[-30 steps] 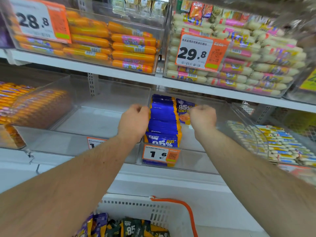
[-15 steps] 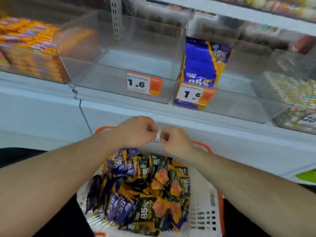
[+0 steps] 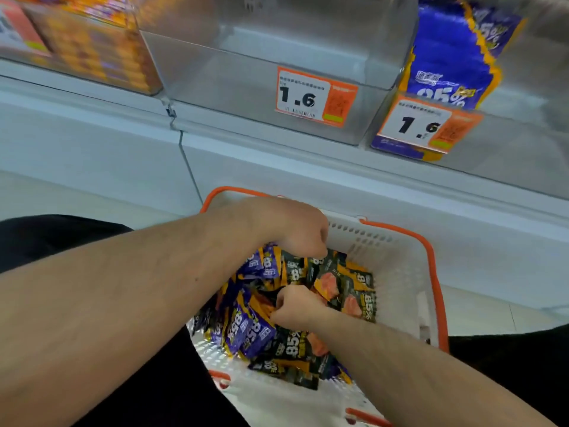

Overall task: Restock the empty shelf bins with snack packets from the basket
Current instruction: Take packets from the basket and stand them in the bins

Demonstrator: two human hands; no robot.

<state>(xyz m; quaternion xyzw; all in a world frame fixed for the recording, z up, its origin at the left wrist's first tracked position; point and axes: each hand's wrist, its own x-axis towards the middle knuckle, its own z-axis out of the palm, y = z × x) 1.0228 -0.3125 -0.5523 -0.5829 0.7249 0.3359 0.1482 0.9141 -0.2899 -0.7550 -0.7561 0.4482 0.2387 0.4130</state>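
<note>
Basket packets under both hands.

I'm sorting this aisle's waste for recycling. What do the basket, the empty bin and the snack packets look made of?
Basket: likely rigid white plastic, perforated walls, orange rim. Empty bin: clear hard plastic, probably acrylic; the shelf shows through it. Snack packets: thin glossy printed film, crinkled, catching light; possibly foil-lined, can't tell.
</note>
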